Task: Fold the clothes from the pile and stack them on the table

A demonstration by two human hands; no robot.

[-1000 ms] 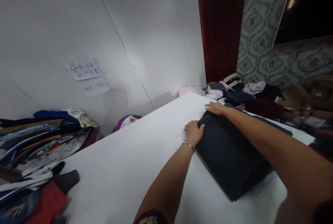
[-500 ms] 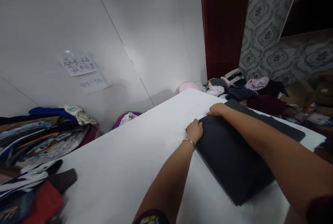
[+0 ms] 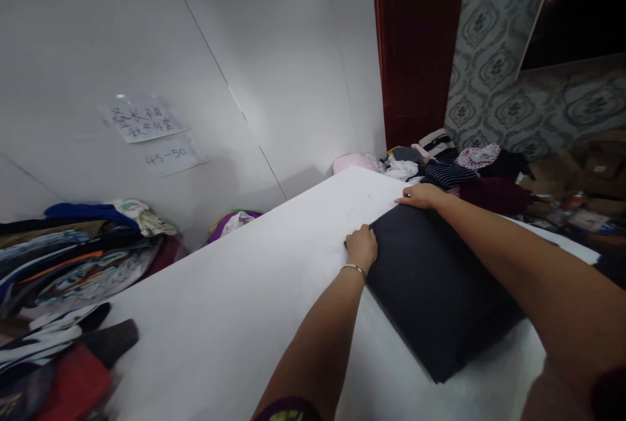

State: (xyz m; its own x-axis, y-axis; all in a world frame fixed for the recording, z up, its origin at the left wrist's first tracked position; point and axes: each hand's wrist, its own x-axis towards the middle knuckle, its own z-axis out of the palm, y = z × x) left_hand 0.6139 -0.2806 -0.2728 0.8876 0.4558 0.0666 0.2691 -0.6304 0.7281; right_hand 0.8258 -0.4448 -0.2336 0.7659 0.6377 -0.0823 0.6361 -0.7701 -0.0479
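Observation:
A folded black garment lies at an angle on the white table; what kind of garment it is, I cannot tell. Its far left corner is in the curled fingers of my left hand, which wears a thin bracelet. My right hand grips the far edge farther right, thumb toward the wall side. My right forearm crosses over the garment and hides part of its right side.
Stacked clothes stand along the left, with a red piece near the front. More clothes are heaped beyond the far right end. Cardboard boxes sit at right. Handwritten paper signs hang on the pale wall.
My right hand has moved rightward along the far edge. The dark flap that stretched out to the right now lies folded in or hidden by my arm. My left hand stays at its corner.

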